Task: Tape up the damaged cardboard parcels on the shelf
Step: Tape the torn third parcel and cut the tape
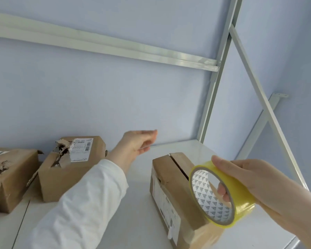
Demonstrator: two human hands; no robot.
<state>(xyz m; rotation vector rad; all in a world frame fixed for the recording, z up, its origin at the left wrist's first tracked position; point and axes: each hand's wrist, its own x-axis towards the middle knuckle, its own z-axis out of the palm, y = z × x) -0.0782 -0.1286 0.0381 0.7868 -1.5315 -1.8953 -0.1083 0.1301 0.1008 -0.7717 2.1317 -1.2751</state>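
fig. – taping step, head view. the right hand (250,178) grips the roll (241,192) just over the near end of the split parcel (169,169), thumb on the yellow rim and fingers curled through the core. the left hand (133,142) is raised behind and left of the split parcel and is blurred. its fingers lie close together, but whether they pinch a free tape end cannot be told. the torn parcel (61,177) stands left of the split parcel, and the holed parcel (11,177) further left, all on one shelf (136,203). judged step: drawing out a strip for the gaping seam. to do it well – press the flaps shut first, keep the strip taut and untwisted, start it beyond the split parcel's far edge, centre it along the seam, and smooth it down before cutting.
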